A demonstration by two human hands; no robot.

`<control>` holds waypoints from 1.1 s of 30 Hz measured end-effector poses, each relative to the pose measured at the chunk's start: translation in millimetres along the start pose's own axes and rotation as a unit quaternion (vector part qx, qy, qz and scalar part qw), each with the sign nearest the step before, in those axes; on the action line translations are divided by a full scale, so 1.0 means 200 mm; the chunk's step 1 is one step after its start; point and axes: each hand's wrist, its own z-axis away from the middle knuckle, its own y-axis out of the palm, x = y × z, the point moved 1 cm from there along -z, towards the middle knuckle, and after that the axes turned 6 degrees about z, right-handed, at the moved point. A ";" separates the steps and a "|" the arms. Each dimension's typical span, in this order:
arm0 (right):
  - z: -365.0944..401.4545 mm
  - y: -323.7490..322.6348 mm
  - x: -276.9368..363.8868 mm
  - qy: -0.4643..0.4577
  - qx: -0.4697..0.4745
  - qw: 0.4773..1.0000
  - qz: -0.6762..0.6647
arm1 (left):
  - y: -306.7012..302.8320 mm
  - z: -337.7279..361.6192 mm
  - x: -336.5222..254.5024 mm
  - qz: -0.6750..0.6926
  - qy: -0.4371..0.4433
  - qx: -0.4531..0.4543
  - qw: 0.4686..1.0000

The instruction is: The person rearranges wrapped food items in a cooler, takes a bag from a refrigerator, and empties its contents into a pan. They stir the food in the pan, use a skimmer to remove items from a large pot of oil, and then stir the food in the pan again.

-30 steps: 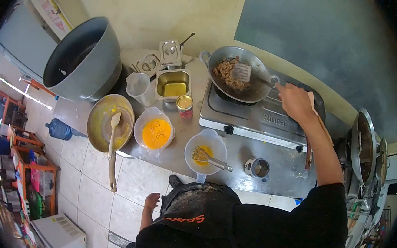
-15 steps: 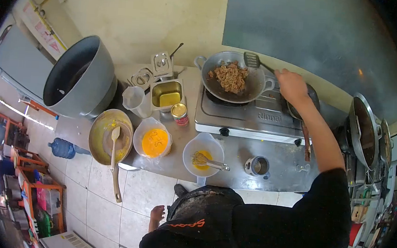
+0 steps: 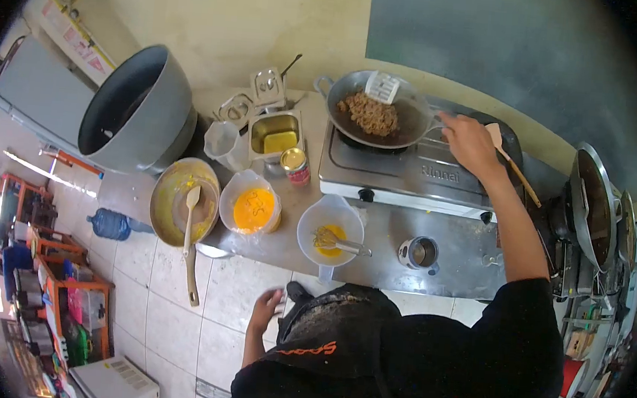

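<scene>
My right hand (image 3: 472,144) is closed around the handle of a slotted turner (image 3: 382,87), its arm reaching across the stove. The turner's pale-lit head is over the back of a grey two-handled wok (image 3: 415,106). Browned, crumbled meat (image 3: 370,114) lies in that wok, on the left side of a Rinnai gas stove (image 3: 439,184). My left hand (image 3: 266,307) hangs below the counter's front edge, fingers loosely apart, holding nothing. Nearest to it on the counter is a clear jug (image 3: 305,231) with yellow liquid and a whisk (image 3: 341,244).
A second jug (image 3: 256,207) of orange-yellow liquid stands beside a pan (image 3: 159,213) with a spatula in it, its handle overhanging the edge. Behind are a tin (image 3: 295,169) and a metal container of oil (image 3: 277,136). A mug (image 3: 419,253) and a wooden spatula (image 3: 515,166) are at right.
The turner head has moved left from the wok's right rim to over the meat's back edge, and its face now looks bright. My left hand has come up slightly. The whole view has shifted a little.
</scene>
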 end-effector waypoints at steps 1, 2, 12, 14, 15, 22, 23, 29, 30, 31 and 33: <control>0.01 0.06 -0.04 0.016 0.006 1.000 -0.012 | 0.12 0.03 -0.17 0.003 0.038 0.011 0.999; 0.03 0.13 -0.06 0.020 0.035 0.999 -0.036 | 0.20 0.02 -0.27 0.034 0.072 0.035 0.996; 0.60 0.16 -0.01 0.053 -0.164 0.980 -0.095 | 0.70 -0.08 -0.68 0.106 0.146 0.094 0.979; 0.85 0.28 0.03 0.129 -0.126 0.962 -0.206 | 0.73 0.00 -0.72 0.089 0.180 0.083 0.976; 0.98 0.37 0.04 0.174 -0.093 0.950 -0.242 | 0.72 0.03 -0.74 0.081 0.185 0.095 0.975; 1.54 0.87 0.16 0.323 0.098 0.810 -0.479 | 0.96 0.40 -1.25 0.050 0.178 0.234 0.955; 1.54 0.85 0.20 0.312 0.064 0.800 -0.508 | 1.00 0.39 -1.28 0.045 0.177 0.275 0.944; 1.86 0.79 0.43 0.418 -0.159 0.843 -0.299 | 1.56 0.38 -1.25 0.001 0.089 0.420 0.903; 1.93 0.72 0.47 0.441 -0.167 0.831 -0.295 | 1.68 0.40 -1.21 0.004 0.080 0.445 0.892; 2.02 0.67 0.52 0.448 -0.183 0.838 -0.252 | 1.79 0.42 -1.16 -0.009 0.069 0.480 0.874; 2.22 0.54 0.62 0.508 -0.173 0.796 -0.281 | 2.02 0.45 -1.02 -0.029 0.049 0.545 0.836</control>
